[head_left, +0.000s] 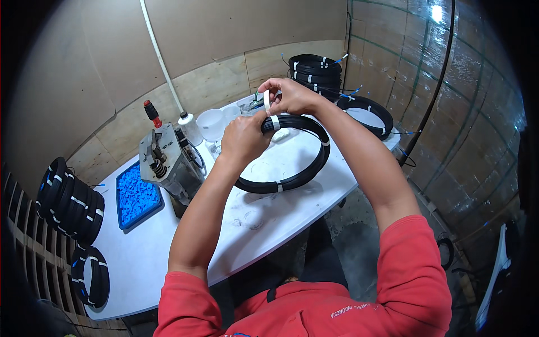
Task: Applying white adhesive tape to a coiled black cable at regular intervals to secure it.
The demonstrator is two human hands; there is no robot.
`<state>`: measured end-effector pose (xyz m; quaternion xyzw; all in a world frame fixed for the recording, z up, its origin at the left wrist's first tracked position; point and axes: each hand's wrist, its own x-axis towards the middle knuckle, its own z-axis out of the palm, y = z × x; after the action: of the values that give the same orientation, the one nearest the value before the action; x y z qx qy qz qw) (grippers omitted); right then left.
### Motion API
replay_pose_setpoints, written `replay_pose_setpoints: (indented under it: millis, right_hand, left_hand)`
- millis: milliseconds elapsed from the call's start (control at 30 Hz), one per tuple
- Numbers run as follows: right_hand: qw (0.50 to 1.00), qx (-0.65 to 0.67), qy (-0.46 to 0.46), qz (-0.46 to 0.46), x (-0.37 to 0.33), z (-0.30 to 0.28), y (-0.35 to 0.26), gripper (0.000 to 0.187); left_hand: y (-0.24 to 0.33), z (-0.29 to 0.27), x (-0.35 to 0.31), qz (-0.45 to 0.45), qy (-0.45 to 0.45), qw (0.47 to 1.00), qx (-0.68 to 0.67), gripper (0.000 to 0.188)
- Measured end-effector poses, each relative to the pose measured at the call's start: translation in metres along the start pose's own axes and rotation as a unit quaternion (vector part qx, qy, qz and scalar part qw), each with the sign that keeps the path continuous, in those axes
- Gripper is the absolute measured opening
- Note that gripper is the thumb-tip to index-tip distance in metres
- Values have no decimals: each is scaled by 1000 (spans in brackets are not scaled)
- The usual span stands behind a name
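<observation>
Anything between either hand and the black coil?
Nothing visible blocks the left hand, which grips the black coil. A white strip, pinched by the right hand, stands between that hand and the coil's upper left.

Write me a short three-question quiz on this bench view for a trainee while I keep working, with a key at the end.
1. Which hand pinches the white strip above the black coil?
2. True or false: the bands around that coil are red.
3. Fill in: the small pieces in the shallow tray are ____ in colour.

Key:
1. The right hand; the left hand grips the coil.
2. False; the coil has white bands.
3. Blue.
</observation>
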<state>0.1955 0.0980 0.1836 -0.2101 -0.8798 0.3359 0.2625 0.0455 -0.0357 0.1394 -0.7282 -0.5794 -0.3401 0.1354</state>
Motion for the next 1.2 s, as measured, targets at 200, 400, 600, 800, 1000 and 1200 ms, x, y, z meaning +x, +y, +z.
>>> replay_pose_setpoints:
  millis: [200,400,600,800,1000,1200]
  right_hand:
    - [1000,-1,12,15,-1,-5,10,55]
    - [994,6,83,-70,-4,-10,-18,55]
    - [979,-88,110,-147,-17,-5,-50,50]
    - [954,-97,154,-238,-33,3,-52,50]
    - [858,-238,222,-397,-74,34,-46,31]
    - [829,-378,229,-343,-148,92,-11,17]
  left_hand:
    - [3,3,3,3,-5,1000,6,31]
    - [1,2,4,2,-9,1000,13,32]
    - [-1,2,6,3,-28,999,32,32]
    - [-1,2,8,-4,-37,999,26,26]
    - [-9,5,7,-9,-35,999,12,20]
    - [2,2,10,-15,-31,999,5,20]
